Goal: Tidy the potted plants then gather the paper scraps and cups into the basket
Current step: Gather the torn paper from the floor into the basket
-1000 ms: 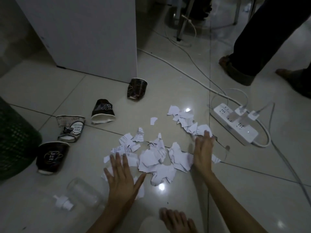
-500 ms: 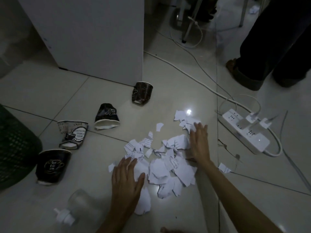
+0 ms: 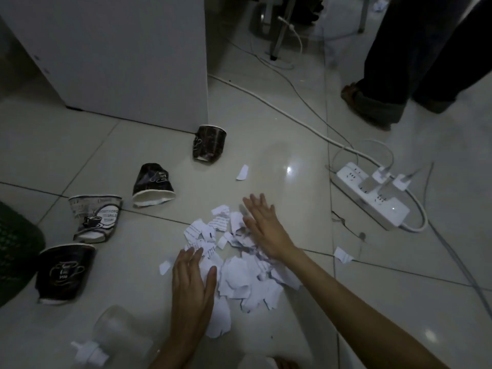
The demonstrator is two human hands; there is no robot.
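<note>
Glossy pale floor tiles (image 3: 266, 161) carry a heap of torn white paper scraps (image 3: 239, 262). Left hand (image 3: 191, 283) and right hand (image 3: 266, 227) flank it, fingers straight and together, pressing flat. Stray white paper scraps (image 3: 343, 254) risk being missed; the dark green mesh basket (image 3: 16, 251) sits well apart.

Dim room; glossy pale floor tiles (image 3: 266, 107), white cabinet (image 3: 119, 54).

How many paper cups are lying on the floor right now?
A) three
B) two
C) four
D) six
C: four cups lie tipped on the tiles, one by the white cabinet, one nearer, a pale one, and a dark one beside the green basket.
</note>
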